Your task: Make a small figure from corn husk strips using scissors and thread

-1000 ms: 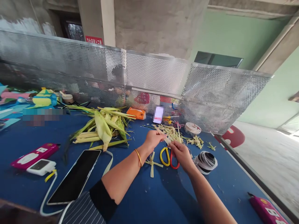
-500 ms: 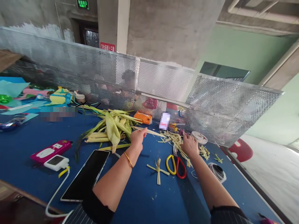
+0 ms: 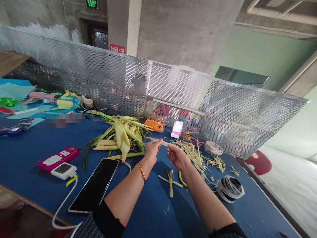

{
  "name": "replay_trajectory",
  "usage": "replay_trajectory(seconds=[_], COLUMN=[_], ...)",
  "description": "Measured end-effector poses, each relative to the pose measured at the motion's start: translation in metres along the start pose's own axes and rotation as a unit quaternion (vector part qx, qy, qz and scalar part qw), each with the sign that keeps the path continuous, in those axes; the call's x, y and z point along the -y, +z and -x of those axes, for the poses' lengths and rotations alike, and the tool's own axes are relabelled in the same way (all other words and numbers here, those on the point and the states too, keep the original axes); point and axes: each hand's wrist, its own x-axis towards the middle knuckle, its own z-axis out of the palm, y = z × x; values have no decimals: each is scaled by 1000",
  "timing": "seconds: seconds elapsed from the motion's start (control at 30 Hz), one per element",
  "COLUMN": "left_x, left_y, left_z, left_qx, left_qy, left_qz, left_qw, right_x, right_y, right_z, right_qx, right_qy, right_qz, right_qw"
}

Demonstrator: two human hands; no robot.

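My left hand [image 3: 151, 152] pinches a pale strip of corn husk [image 3: 164, 143] between thumb and fingers. At the strip's other end my right hand [image 3: 177, 157] is closed on it, fingers curled, so the strip is held between both hands above the table. Below them lies a small cross-shaped figure of tied husk [image 3: 170, 182]. The yellow handle of the scissors [image 3: 182, 180] shows beside my right forearm, which hides the rest. To the left is a heap of green corn husks [image 3: 121, 135]; to the right, a pile of thin husk strips [image 3: 192, 152].
A black tablet [image 3: 95, 185], a pink power bank [image 3: 58, 158] and a white cable lie at left. An orange packet [image 3: 154, 125] and a lit phone [image 3: 176, 129] stand before the perforated metal screen [image 3: 177, 86]. A tape roll [image 3: 213, 148] and string ball [image 3: 230, 188] are at right.
My right hand has moved left from the husk pile and scissors to the strip in my left hand. The string ball has shifted or rolled slightly nearer and appears more upright. The view has turned slightly.
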Motion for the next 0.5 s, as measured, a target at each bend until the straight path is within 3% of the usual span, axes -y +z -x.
replay_trajectory(seconds=[0.2, 0.5], left_x=[8, 27], left_y=[-3, -8], left_z=[-11, -25], left_qx=[-32, -94], left_qy=[21, 52], left_qz=[-14, -17], left_qw=[999, 994], right_x=[-4, -1], right_y=[-9, -38], right_z=[-14, -43], right_qx=[-47, -152], right_qy=[-21, -104], right_qz=[-31, 76], right_qw=[998, 980])
